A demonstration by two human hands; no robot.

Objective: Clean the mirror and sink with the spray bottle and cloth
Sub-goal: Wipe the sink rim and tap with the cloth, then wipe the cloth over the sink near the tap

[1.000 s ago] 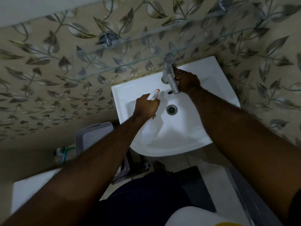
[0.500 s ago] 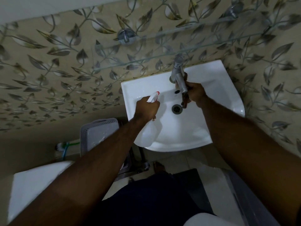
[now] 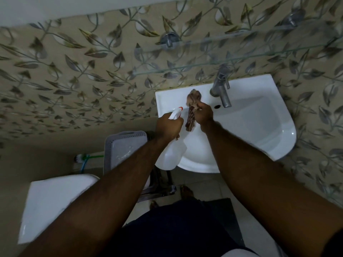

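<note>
- Change since 0.5 s ago: the right hand (image 3: 204, 115) has left the tap (image 3: 221, 90) and crossed to the tap's left. It now works the back-left ledge of the sink (image 3: 259, 127).
- The cloth (image 3: 193, 108) was barely visible under that hand earlier; now it shows plainly, a dark striped bundle. 1 end lies up on the ledge left of the tap, the other hangs down over the basin wall.
- Right fingers (image 3: 200, 106): clenched round the cloth's middle, so cloth sticks out above and below the fist.
- Left hand (image 3: 168, 127): much as before, wrapped round the neck of the spray bottle (image 3: 171, 154). Nozzle with red tip points up toward the ledge, left of the tap; the bottle body hangs below the fist over the sink's front-left rim.
- Cannot tell whether a finger is on the trigger.
- Judgement: tap area looks done with, and wiping has shifted to the left ledge. Basin right of the tap is not being touched now.
- Mirror is not in view; that part of the task cannot be judged here.
- Bottle and cloth are near each other, apart by a narrow gap, both well left of the tap.
</note>
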